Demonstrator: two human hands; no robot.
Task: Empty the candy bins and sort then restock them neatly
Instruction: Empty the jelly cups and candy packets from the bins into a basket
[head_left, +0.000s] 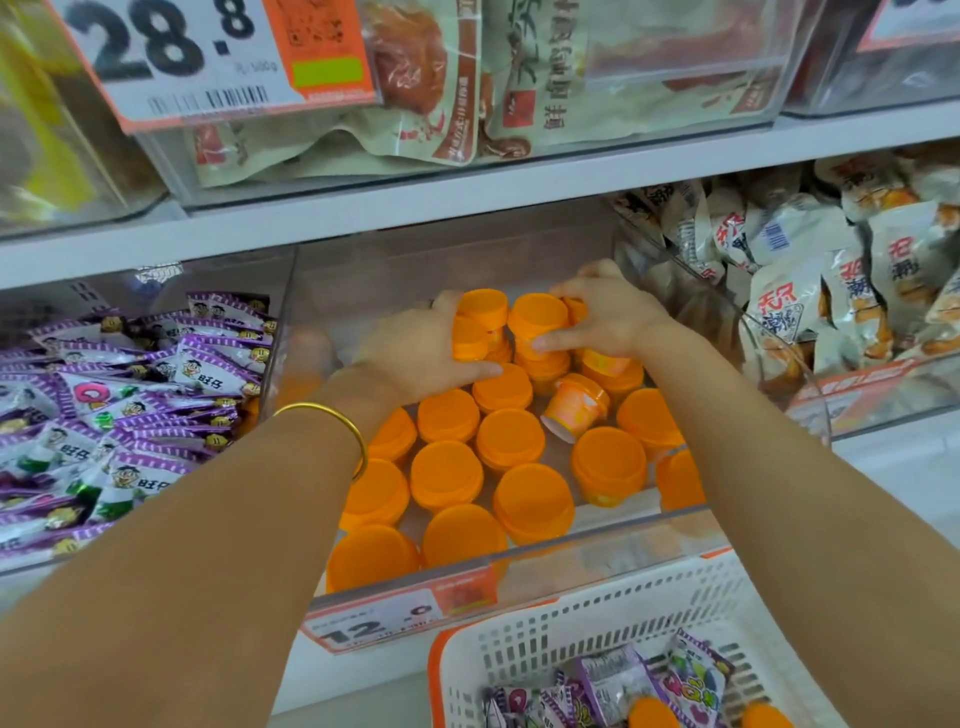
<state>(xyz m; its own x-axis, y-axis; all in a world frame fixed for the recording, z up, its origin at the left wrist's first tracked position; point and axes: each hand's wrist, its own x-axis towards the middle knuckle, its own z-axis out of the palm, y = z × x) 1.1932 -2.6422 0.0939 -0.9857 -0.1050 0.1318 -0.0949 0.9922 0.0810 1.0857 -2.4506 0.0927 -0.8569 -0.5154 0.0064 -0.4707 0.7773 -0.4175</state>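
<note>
A clear plastic bin (519, 566) on the middle shelf holds several orange jelly cups (447, 473), most standing upside down in rows. One cup (574, 405) lies tipped on its side near the middle. At the back of the bin, my left hand (415, 353) grips a stack of orange cups (480, 325) from the left. My right hand (608, 312) grips another stack (537, 332) from the right. Both stacks touch each other between my hands.
A bin of purple candy packets (130, 415) stands to the left, a bin of pale snack bags (831, 270) to the right. A white basket (597, 623) with purple packets and orange cups sits below the shelf. Upper bins hold larger bags behind a price tag (208, 57).
</note>
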